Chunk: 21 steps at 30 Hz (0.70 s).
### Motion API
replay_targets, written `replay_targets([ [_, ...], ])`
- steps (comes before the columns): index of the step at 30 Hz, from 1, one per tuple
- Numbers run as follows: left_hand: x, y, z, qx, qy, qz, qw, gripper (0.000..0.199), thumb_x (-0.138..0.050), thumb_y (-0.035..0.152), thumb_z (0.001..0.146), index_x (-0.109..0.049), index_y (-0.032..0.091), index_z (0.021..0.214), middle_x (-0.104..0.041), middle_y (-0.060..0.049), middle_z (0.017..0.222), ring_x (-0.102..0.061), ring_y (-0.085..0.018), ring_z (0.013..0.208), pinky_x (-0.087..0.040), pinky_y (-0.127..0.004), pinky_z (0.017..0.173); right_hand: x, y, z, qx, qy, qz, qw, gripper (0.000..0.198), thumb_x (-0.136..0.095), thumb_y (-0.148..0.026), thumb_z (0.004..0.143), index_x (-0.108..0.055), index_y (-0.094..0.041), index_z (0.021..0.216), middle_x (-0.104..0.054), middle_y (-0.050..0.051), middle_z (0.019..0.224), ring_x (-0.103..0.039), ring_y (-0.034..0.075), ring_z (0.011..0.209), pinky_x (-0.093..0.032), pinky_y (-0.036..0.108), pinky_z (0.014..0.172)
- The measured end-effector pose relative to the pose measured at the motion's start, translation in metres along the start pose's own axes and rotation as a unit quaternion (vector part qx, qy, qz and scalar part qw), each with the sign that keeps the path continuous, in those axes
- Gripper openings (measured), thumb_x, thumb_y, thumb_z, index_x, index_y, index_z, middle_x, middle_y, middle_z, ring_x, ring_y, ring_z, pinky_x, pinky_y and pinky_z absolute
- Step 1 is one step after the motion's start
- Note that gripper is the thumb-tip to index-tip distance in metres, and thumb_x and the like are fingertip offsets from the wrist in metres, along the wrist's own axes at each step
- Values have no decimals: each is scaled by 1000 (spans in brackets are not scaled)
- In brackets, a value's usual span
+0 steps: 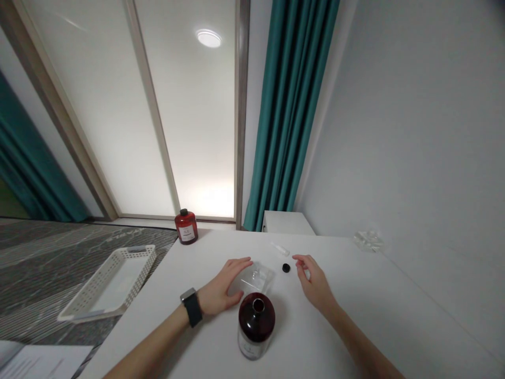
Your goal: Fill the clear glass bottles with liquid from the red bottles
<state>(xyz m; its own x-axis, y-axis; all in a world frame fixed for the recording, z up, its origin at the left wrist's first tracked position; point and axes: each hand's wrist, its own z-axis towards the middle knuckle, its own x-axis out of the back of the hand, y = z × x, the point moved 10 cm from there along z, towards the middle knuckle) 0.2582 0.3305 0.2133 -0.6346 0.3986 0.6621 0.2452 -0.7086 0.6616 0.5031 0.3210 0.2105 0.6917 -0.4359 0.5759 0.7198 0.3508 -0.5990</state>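
A dark red bottle [256, 322] with a pale label stands upright on the white table, its neck uncapped. My left hand [224, 288], with a dark-strapped watch on the wrist, is just left of the bottle, fingers apart and holding nothing. Right beside its fingertips lies a crumpled clear plastic bag [258, 278]. A small black cap [286, 268] rests on the table between my hands. My right hand [313, 281] hovers to the right of the cap with fingers loosely bent and apart, nothing visible in them. Behind the cap lies a small clear-and-white piece [280, 248], too faint to identify.
A second red bottle [186, 227] with a black cap stands at the table's far left corner. Crumpled clear plastic [368, 240] lies at the far right against the wall. To the left, below the table, is a white perforated basket [74, 302]; papers [47, 360] lie at lower left.
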Motion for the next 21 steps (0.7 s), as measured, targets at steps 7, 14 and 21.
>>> replay_targets([
  [7,-4,-13,13,31,-5,-10,999,54,-71,20,79,-49,23,129,-48,-12,144,-45,-29,131,-36,-50,111,-12,-39,-15,23,-15,66,997,21,-42,-26,97,-61,-22,105,-65,5,91,-64,20,83,-53,33,76],
  [14,17,-21,7,72,110,-18,991,42,-76,22,75,-53,20,111,-57,-8,113,-57,-25,104,-49,-41,93,-1,-92,-49,163,-3,178,971,56,-41,-60,95,-39,-23,137,-56,9,107,-58,25,92,-51,42,82],
  [21,30,-26,-2,65,136,-9,989,41,-75,22,76,-54,20,111,-57,-9,116,-55,-26,108,-47,-41,95,-41,-112,-79,198,-132,135,962,100,-77,-52,70,-23,-21,148,-54,18,132,-58,37,119,-49,52,98],
])
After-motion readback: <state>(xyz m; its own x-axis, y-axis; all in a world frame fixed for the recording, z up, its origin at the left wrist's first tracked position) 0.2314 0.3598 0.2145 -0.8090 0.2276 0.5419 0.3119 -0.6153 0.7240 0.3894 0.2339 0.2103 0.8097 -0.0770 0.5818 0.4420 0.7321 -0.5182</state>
